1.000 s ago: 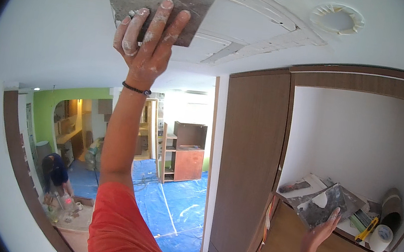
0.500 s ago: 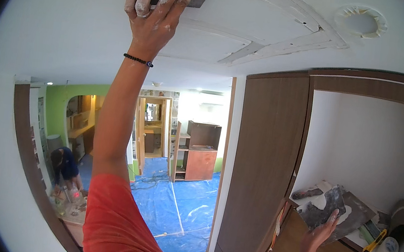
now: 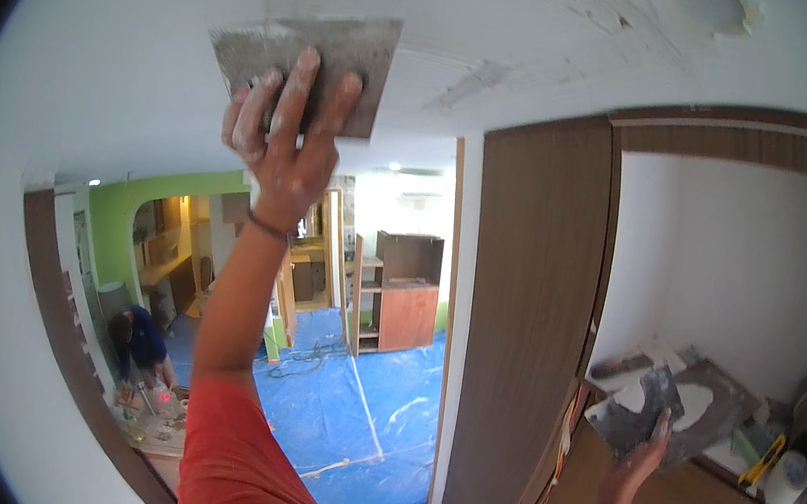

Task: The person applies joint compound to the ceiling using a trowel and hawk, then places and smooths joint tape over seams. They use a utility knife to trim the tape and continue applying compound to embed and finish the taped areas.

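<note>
My left hand [image 3: 285, 152] is raised, fingers bent over the back of a flat metal plastering trowel [image 3: 247, 46]. The trowel lies against or very close to the white ceiling [image 3: 433, 14], which carries smeared filler and seams. Lower on the right, my right hand [image 3: 643, 453] grips a dark flat plate [image 3: 615, 431] by its edge, and a patch of white filler [image 3: 630, 395] sits on it. Behind that plate, a bigger dark board [image 3: 732, 403] with white filler rests in the cabinet niche.
A tape roll [image 3: 785, 480] and a yellow cutter [image 3: 762, 462] lie in the niche. Brown cabinet panels [image 3: 528, 318] stand beside the doorway. Beyond it, blue sheeting [image 3: 343, 416] covers the floor near a wooden cabinet [image 3: 407, 318]. Another person [image 3: 146, 341] bends over at left.
My left hand and the trowel have come down from the picture's top edge, toward the doorway side. The view has shifted slightly. My right hand still holds its plate, nearly in place.
</note>
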{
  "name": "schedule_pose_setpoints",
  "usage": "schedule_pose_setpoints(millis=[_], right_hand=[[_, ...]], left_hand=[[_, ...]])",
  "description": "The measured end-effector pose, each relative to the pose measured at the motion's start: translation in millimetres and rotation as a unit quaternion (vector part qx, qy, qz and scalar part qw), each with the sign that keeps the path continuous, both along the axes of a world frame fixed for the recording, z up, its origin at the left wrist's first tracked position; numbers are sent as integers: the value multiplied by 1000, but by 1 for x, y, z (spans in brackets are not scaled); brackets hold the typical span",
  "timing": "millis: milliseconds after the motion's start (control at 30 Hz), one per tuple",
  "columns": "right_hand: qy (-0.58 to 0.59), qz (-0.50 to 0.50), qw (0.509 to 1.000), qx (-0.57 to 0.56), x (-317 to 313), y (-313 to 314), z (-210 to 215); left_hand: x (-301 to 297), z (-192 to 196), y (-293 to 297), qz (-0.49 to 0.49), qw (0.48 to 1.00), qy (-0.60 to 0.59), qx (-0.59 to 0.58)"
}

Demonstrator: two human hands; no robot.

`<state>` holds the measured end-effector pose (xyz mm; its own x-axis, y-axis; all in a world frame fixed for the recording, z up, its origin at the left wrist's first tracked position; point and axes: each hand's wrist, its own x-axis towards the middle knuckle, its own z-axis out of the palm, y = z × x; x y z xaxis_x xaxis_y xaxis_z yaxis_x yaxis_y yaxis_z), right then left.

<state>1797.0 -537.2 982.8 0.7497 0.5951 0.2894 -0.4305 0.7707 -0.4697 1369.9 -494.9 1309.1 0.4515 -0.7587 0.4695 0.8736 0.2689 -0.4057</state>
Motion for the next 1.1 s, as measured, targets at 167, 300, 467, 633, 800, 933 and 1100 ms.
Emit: schedule_pose_setpoints(millis=[167,300,467,633,800,933,1100], right_hand=[[13,181,982,60,-28,-11,-5],[108,186,977,-4,-37,-14,-7],[23,9,997,-68,-41,-30,2],[-99,-71,992,-47,-43,-36,0],[-134,-130,976,-111,-34,-35,1],[-77,-227,962,-132,-8,-34,21],[38,-201,978,-38,14,-19,16]], left_hand=[[89,-150,5,-357,838,117,-396],[156,-239,5,-462,584,283,-604],[188,-260,3,-342,613,356,-617],[213,-272,10,-284,627,383,-616],[217,-299,12,-246,631,379,-630],[199,-291,22,-325,602,368,-630],[162,-200,38,-325,815,180,-445]])
